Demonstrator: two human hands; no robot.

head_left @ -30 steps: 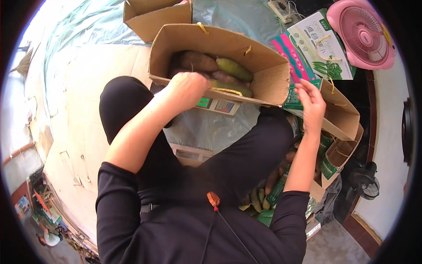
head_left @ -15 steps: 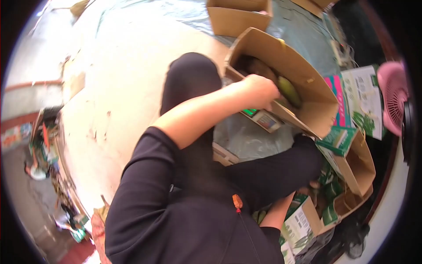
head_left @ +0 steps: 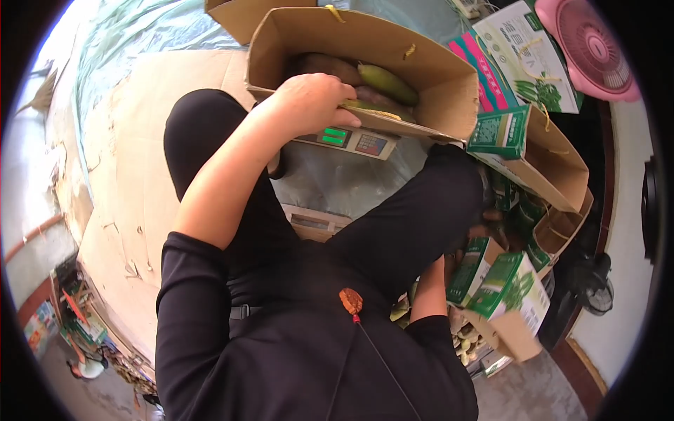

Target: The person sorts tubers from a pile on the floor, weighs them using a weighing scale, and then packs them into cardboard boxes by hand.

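My left hand (head_left: 316,105) is closed over the near rim of an open cardboard box (head_left: 442,95). Its fingers reach inside and the thumb stays outside. In the box lie a long green vegetable (head_left: 387,85) and thicker brownish pieces, whose kind I cannot make out. Beneath the box sits a scale (head_left: 354,140) with lit green digits and a keypad. My right forearm (head_left: 430,288) reaches down past my bent leg. The thigh hides my right hand, so what it touches does not show.
Green-and-white printed cartons (head_left: 511,284) and an open carton (head_left: 547,165) stand at the right. A pink fan (head_left: 593,45) is at the upper right. Flat cardboard (head_left: 133,161) covers the floor at the left. A distant person (head_left: 88,368) appears at the lower left.
The view has turned, so the box and scale appear farther left and higher. My left hand remains on the box's near rim. More of the right-hand cartons shows.
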